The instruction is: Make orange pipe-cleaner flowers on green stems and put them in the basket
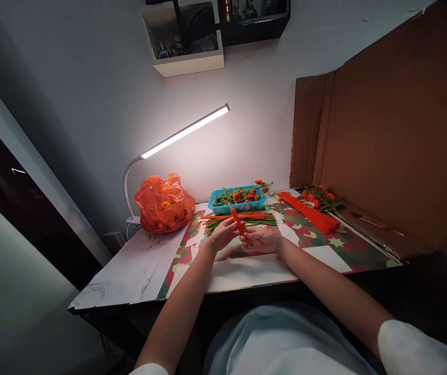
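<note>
Over the middle of the table, both hands hold a slim orange piece [236, 214] that looks like pipe cleaner, bunched or coiled. It slants up to the left. My left hand [224, 232] pinches its middle, and my right hand [260, 239] has its fingers closed round the lower end. Whether it is one strand or several I cannot tell. Just behind the hands lie loose green and orange pipe cleaners [264, 219]. A blue basket [223, 210] beyond them holds orange pompom flowers on green stems.
An orange plastic bag [164, 208] with orange flowers stands at the left beside a lit lamp [186, 133]. To the right lie a bundle of orange pipe cleaners [309, 212] and more orange flowers [317, 198]. Brown cardboard [387, 135] walls the right side; a shelf [188, 65] hangs above.
</note>
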`<state>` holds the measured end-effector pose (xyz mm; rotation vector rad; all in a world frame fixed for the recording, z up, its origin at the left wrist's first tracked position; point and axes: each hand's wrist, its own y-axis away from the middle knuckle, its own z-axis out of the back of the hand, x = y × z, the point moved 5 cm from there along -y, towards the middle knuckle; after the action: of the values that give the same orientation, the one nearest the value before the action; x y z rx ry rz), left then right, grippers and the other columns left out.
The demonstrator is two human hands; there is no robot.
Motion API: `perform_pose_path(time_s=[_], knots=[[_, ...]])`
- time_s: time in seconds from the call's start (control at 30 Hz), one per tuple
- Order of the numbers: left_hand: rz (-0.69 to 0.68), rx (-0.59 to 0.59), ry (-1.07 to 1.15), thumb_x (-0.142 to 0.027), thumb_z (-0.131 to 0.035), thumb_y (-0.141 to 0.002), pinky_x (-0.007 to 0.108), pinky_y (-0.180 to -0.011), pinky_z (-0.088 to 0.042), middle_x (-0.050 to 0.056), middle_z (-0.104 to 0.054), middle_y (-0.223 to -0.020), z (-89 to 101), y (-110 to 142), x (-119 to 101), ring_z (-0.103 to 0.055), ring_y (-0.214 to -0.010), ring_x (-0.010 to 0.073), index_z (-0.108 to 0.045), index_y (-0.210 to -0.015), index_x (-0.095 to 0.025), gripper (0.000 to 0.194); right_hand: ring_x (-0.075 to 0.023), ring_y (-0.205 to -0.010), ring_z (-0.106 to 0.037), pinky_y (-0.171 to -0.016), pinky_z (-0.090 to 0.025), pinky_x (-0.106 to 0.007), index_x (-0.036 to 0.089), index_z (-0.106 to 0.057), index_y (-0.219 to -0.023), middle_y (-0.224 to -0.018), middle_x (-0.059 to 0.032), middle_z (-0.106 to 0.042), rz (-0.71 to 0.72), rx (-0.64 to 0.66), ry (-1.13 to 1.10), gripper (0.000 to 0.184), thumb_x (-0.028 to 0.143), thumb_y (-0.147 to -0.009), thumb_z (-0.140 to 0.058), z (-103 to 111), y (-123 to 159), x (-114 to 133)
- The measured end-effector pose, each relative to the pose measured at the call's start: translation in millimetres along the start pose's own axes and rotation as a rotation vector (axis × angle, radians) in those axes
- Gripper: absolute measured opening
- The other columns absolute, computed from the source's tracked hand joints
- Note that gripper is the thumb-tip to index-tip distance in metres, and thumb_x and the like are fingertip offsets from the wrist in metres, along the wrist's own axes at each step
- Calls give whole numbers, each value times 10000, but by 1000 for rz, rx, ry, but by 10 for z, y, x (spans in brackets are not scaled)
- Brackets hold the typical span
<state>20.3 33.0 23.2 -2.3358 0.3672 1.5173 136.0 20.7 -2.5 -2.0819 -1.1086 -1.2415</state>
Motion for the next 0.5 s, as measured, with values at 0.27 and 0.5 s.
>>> perform_pose_path(time_s=[0.27,0.5], knots=[[48,84,67,-267,-840,-543,277,-708,-429,36,-638,-782,-22,41,25,-575,-680,120,-673,-855,-155,371,-127,-717,-600,-724,-467,-292,180,-556,-960,-817,-37,-625,4,29,2,146,278,-855,-581,-8,20,-8],[37,77,51,-312,-854,-519,231,-575,-381,12,-600,-698,-51,48,22,-492,-551,73,-663,-842,-142,413,-113,-711,-603,-734,-465,-282,177,-544,-1010,-842,-41,-632,1,92,-56,187,283,-860,-576,-110,32,1]])
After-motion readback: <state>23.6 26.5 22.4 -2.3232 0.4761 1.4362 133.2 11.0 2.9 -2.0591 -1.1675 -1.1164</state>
